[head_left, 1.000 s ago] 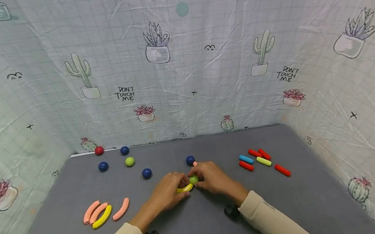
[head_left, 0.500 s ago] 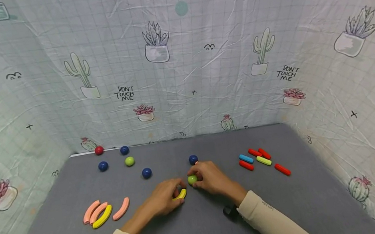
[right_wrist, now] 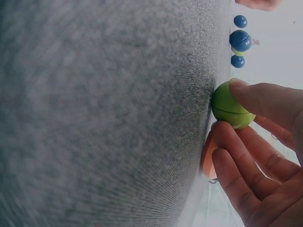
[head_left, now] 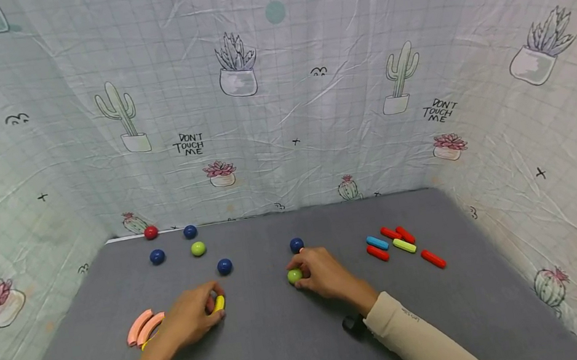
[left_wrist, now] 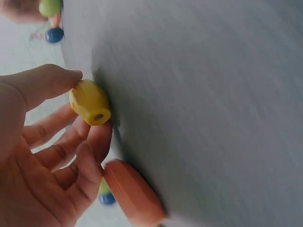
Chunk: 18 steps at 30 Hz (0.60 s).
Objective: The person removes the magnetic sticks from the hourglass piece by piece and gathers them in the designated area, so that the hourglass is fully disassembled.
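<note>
Between thumb and fingers, my left hand (head_left: pixel 191 316) pinches a curved yellow piece (head_left: pixel 220 303), at centre-left of the table. A small hole shows in the end of this yellow piece (left_wrist: pixel 90 103) in the left wrist view. A pink curved piece (left_wrist: pixel 132 194) lies near my left fingers there. My right hand (head_left: pixel 326 272) holds a green ball (head_left: pixel 295 276) on the table with thumb and fingers. Behind that hand are a blue ball (head_left: pixel 296 245) and a pink piece, mostly hidden; the right wrist view shows more of this pink piece (right_wrist: pixel 208 158) beside the fingers.
Pink curved pieces (head_left: pixel 139 327) and a partly covered yellow one lie left of my left hand. Farther back sit several blue balls (head_left: pixel 225 266), a green ball (head_left: pixel 198 249) and a red ball (head_left: pixel 151 232). Short red, blue and yellow sticks (head_left: pixel 404 246) lie at right.
My left hand has drawn the yellow piece away from the green ball, to the left. The right hand stays nearly still with the green ball. The blue ball behind it shifted slightly right.
</note>
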Available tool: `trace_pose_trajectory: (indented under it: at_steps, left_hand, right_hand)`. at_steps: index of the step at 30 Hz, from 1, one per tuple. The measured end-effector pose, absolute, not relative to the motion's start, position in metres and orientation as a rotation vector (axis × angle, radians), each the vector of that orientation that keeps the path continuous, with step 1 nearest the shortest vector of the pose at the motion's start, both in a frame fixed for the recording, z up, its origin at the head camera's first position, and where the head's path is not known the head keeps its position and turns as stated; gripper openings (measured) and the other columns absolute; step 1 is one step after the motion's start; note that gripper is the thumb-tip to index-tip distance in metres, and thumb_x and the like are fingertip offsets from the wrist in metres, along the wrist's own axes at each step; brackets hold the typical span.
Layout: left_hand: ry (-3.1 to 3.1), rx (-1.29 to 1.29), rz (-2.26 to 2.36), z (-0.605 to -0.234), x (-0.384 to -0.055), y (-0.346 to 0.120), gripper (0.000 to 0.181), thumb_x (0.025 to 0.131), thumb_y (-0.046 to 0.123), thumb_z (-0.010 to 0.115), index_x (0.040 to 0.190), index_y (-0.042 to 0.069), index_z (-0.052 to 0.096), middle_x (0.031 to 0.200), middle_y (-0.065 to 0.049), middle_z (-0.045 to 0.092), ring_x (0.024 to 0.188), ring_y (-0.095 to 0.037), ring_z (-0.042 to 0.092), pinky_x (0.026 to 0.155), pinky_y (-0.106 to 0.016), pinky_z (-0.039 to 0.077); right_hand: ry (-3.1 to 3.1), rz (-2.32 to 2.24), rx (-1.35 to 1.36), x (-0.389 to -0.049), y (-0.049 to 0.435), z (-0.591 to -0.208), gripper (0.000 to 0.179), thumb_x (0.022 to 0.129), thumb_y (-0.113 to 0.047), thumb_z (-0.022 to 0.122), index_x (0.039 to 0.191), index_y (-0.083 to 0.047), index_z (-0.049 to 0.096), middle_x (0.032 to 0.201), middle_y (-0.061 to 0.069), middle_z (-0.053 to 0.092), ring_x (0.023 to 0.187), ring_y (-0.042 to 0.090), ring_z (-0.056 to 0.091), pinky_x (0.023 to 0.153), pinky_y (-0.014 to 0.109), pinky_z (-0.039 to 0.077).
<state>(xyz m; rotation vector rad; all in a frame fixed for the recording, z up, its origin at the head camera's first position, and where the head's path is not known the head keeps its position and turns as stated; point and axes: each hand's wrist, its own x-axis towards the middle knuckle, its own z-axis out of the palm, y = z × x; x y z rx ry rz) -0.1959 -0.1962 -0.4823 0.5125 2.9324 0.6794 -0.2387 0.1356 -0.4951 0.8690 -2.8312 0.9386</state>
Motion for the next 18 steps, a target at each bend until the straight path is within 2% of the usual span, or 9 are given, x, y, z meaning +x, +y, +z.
trace_pose_trajectory:
  at_steps: [9,14,18]
  left_hand:
    - [3.064,0.437,0.501,-0.48,-0.192,-0.227,0.033,0.089,0.023,0.087,0.112,0.012,0.067,0.086,0.001,0.057,0.074,-0.013,0.051,0.065,-0.032,0.042]
    - [3.159,0.507,0.542,-0.478,-0.193,-0.217,0.035,0.087,0.025,0.089,0.113,0.012,0.068,0.092,-0.003,0.06,0.079,-0.014,0.055,0.069,-0.036,0.046]
    - [3.164,0.567,0.61,-0.474,-0.196,-0.196,0.032,0.088,0.025,0.087,0.113,0.015,0.071,0.093,0.0,0.061,0.078,-0.013,0.055,0.067,-0.034,0.045]
  right_hand:
    - [-2.832,0.975,0.89,-0.24,0.135,-0.494,0.034,0.084,-0.013,0.091,0.116,-0.01,0.08,0.106,0.005,0.076,0.093,0.017,0.075,0.078,0.026,0.059]
    - [-2.829,1.043,0.898,-0.243,0.141,-0.491,0.038,0.083,-0.006,0.091,0.119,-0.007,0.078,0.103,0.007,0.079,0.089,0.017,0.076,0.077,0.028,0.06]
    - [-2.837,1.057,0.904,-0.246,0.146,-0.489,0.037,0.084,0.004,0.086,0.119,-0.005,0.078,0.097,0.007,0.079,0.086,0.018,0.075,0.075,0.029,0.06]
